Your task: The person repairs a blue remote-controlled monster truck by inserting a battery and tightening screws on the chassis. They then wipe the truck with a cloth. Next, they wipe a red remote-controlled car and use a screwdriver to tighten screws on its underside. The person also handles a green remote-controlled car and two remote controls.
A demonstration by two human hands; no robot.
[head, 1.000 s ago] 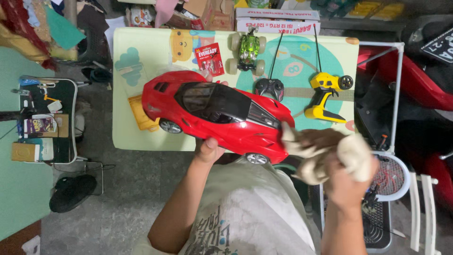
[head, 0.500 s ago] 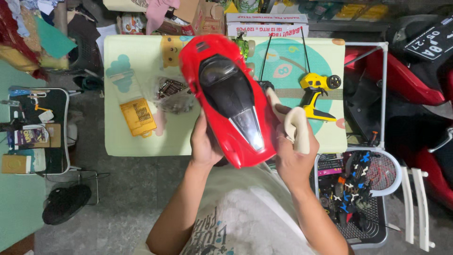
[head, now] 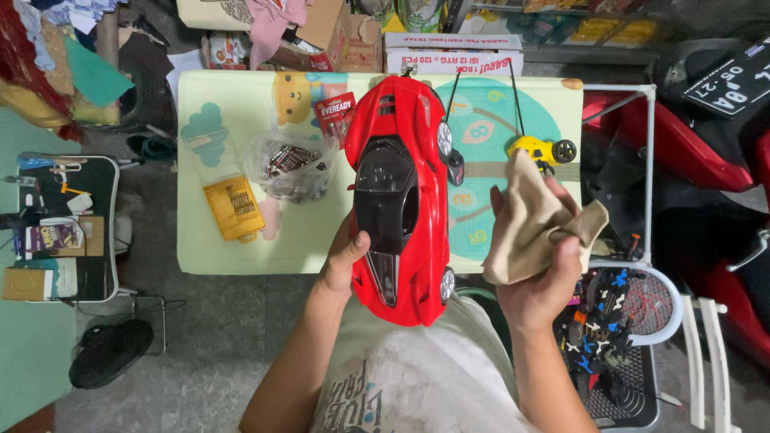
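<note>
A large red toy car point(head: 401, 192) with a black roof points lengthwise toward me above a pale green table point(head: 241, 240). My left hand point(head: 343, 265) grips its near left side, thumb on the body. My right hand point(head: 539, 281) is closed around a crumpled beige cloth point(head: 533, 220), held just right of the car and not touching it. Behind the cloth a yellow remote controller point(head: 539, 150) with an antenna lies on the table, and a dark controller point(head: 455, 167) shows beside the car.
On the table lie a yellow flat box point(head: 233, 207), a clear bag of small metal parts point(head: 287, 163) and a red battery pack point(head: 334, 112). Cardboard boxes line the far edge. A basket of small parts point(head: 613, 345) stands at right, a cluttered side stand point(head: 64, 228) at left.
The car has swung from lying sideways to pointing along my view. My right hand has drawn the cloth off the car's side and now holds it apart to the right.
</note>
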